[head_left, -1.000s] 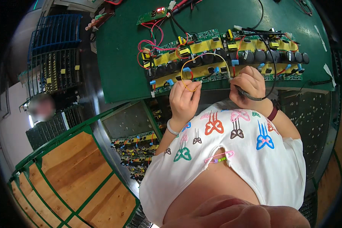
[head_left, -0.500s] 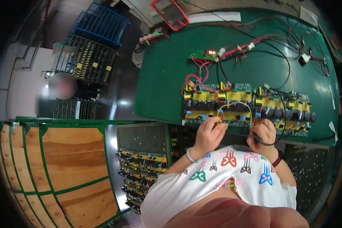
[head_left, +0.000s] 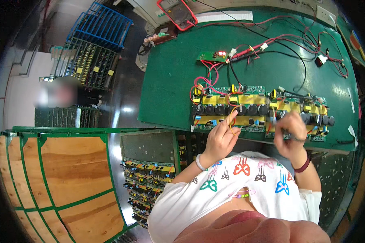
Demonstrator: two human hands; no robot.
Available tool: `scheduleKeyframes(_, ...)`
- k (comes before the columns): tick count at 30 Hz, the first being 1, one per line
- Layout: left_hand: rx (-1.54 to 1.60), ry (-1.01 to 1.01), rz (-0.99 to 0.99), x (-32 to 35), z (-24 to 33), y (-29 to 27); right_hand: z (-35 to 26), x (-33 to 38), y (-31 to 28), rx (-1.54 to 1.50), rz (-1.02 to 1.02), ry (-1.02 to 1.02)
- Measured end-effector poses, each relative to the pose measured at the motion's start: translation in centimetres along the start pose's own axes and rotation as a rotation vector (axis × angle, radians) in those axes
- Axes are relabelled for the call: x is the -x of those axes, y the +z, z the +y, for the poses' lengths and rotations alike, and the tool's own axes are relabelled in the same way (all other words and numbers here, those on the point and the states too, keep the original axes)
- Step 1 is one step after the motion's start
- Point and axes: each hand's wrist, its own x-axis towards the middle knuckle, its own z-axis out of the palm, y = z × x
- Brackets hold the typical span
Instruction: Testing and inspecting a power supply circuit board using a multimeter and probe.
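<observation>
Left hand point(head_left: 222, 137) pinches a yellow wire point(head_left: 232, 121) over the left circuit board point(head_left: 230, 108); right hand point(head_left: 290, 135), blurred, is closed on a thin tool; wire apparently not yet seated.

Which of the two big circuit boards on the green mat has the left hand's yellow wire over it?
The left-hand board. The left hand pinches a yellow wire at its near edge; the right-hand board sits behind the right hand.
</observation>
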Motion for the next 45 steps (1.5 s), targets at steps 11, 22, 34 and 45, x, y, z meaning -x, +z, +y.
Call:
scheduleKeyframes(11, 0.068, -0.086, -0.040, -0.1, -0.9, -0.2, 3.7, -4.8, 3.4, -0.165, 0.014, 0.439)
scheduleKeyframes(22, 0.053, -0.077, -0.033, 0.2, -1.1, 0.2, 5.9, -3.4, 4.2, -0.219, 0.004, 0.573)
scheduleKeyframes(34, 0.028, -0.059, -0.032, 0.5, -1.3, 0.6, 5.3, -3.9, 4.4, 0.017, 0.013, 0.671)
scheduleKeyframes(45, 0.014, -0.043, -0.023, 0.0, -1.4, 0.6, 5.3, -4.8, 4.9, 0.196, -0.015, 0.590)
